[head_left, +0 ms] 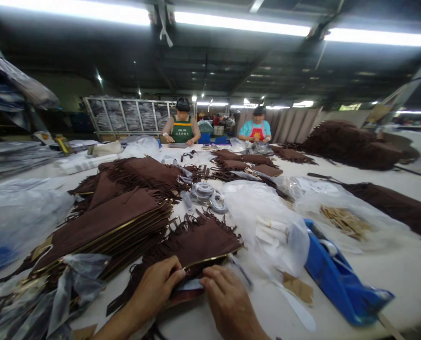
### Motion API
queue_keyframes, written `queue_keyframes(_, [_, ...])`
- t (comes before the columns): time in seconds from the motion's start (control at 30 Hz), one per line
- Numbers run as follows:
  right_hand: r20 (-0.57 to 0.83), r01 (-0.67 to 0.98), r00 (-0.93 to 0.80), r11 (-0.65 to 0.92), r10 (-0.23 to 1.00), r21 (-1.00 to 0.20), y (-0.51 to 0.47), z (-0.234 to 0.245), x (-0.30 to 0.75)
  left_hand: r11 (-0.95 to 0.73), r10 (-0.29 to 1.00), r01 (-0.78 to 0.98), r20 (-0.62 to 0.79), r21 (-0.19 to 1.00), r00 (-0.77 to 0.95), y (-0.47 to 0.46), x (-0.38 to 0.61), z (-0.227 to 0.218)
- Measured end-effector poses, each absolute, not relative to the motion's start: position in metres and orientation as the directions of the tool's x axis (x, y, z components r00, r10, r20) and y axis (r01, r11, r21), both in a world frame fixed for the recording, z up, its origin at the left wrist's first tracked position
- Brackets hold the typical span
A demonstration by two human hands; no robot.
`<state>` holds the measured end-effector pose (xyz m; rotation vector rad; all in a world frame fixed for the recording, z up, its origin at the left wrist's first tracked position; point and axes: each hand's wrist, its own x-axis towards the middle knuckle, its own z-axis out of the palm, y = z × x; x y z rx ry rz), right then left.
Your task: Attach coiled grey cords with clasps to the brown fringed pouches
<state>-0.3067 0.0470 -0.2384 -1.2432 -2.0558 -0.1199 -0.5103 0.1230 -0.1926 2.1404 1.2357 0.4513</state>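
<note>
Fringed brown suede bag (199,243), beside the blue tape dispenser (341,278): left hand (157,285) and right hand (224,297) pinch a paper tag (192,284) at its gold edge; fixing it seems underway, needing steady pressure.

Bare table (391,264) shows only along the right edge. A stack (100,226) of brown pieces walls the left side; plastic bags (267,222) and a blue dispenser (341,278) crowd the near middle, just beside the hands.
</note>
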Motion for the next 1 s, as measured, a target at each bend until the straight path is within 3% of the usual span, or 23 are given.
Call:
queue_keyframes(0.07, [0.590,0.805,-0.320,0.541,0.741,-0.242,0.050,-0.240,-0.316,-0.380,0.861,0.631,0.009,0.676,0.509,0.123,-0.519,-0.192])
queue_keyframes(0.2, [0.428,0.875,-0.205,0.361,0.880,-0.323,0.056,-0.251,-0.328,-0.423,0.857,0.620,0.070,0.661,0.510,0.123,-0.522,-0.198])
queue_keyframes(0.33, [0.371,0.873,-0.186,0.327,0.910,-0.363,0.059,-0.250,-0.331,-0.433,0.854,0.603,0.091,0.670,0.512,0.131,-0.519,-0.206])
queue_keyframes(0.6, [0.287,0.968,-0.143,0.195,0.947,-0.161,0.077,-0.233,-0.348,-0.487,0.766,0.553,0.026,0.676,0.642,0.132,-0.528,-0.201])
queue_keyframes(0.8, [0.340,0.932,-0.134,0.235,0.931,-0.277,0.085,-0.232,-0.345,-0.431,0.789,0.611,-0.052,0.664,0.613,0.129,-0.533,-0.195])
queue_keyframes(1.0, [0.397,0.872,-0.036,0.223,0.917,-0.435,0.087,-0.243,-0.350,-0.280,0.780,0.516,-0.122,0.810,0.614,0.149,-0.535,-0.195])
